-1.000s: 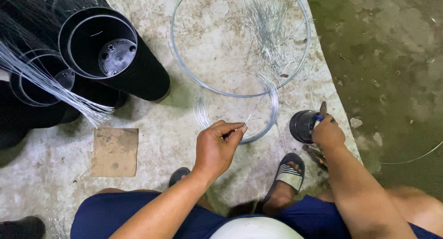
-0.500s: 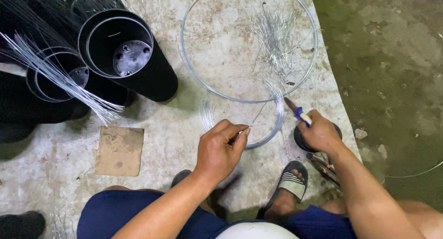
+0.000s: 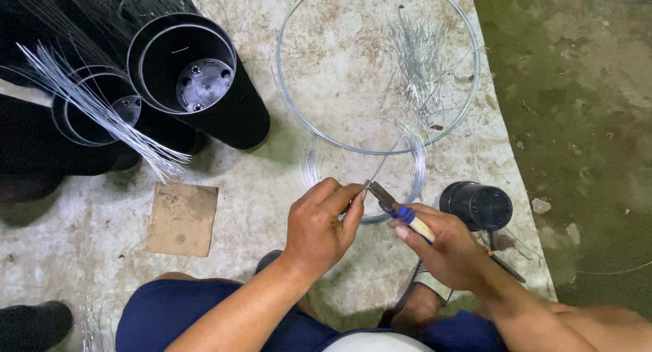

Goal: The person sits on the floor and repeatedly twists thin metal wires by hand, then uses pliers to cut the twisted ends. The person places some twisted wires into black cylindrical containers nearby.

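Pliers (image 3: 397,209) with blue-and-cream handles sit in the right hand (image 3: 448,247), whose fingers are wrapped tight around the handles; the tool's dark nose meets a thin wire (image 3: 382,163) just beside the left fingertips; the left hand (image 3: 322,226) is pinched together on that same wire, thumb against forefinger; both hands hover close together above the near edge of a small wire coil (image 3: 414,165) lying on the concrete floor (image 3: 272,189); the small coil overlaps the near rim of a large wire ring (image 3: 288,111), and inside the ring lies a heap of short cut wire pieces (image 3: 418,60); a small black pot (image 3: 477,206) stands just right of the right hand; to the left, several black plastic pots (image 3: 197,80) lie stacked on their sides, with a bundle of long straight wires (image 3: 95,100) fanned across them; a brown cardboard square (image 3: 182,218) lies flat near the left forearm; dark blue shorts (image 3: 170,318) and a sandalled foot (image 3: 424,287) show at the bottom; whether the pliers' jaws are fully shut on the wire cannot be told.
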